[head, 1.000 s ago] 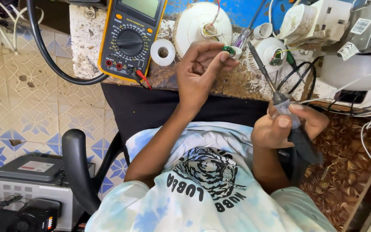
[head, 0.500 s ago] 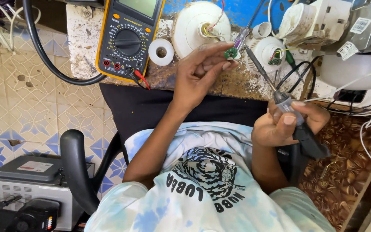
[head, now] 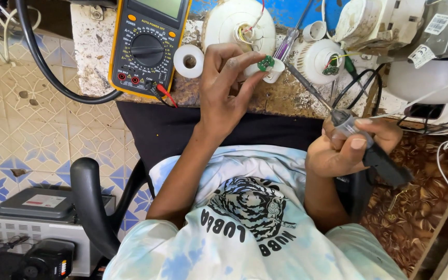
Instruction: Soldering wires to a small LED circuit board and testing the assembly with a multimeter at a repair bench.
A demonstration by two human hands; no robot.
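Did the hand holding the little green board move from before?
Yes. The left hand with the small green board rose slightly up the picture, toward the white lamp base on the bench.

the left hand [head: 224, 91] pinches a small green circuit board [head: 266, 63] at its fingertips. the right hand [head: 346, 148] grips a soldering iron [head: 338, 116], tip angled toward the board, a yellow multimeter [head: 149, 46] beyond the pinch.

Bench, 12 o'clock: yellow multimeter [head: 149, 46] with red and black leads plugged in. White tape roll [head: 189, 60] just beside it at its 3 o'clock. Thick black cable [head: 42, 62] loops at 10 o'clock. Grey metal box [head: 37, 223] on tiled floor [head: 37, 135], 8 o'clock.
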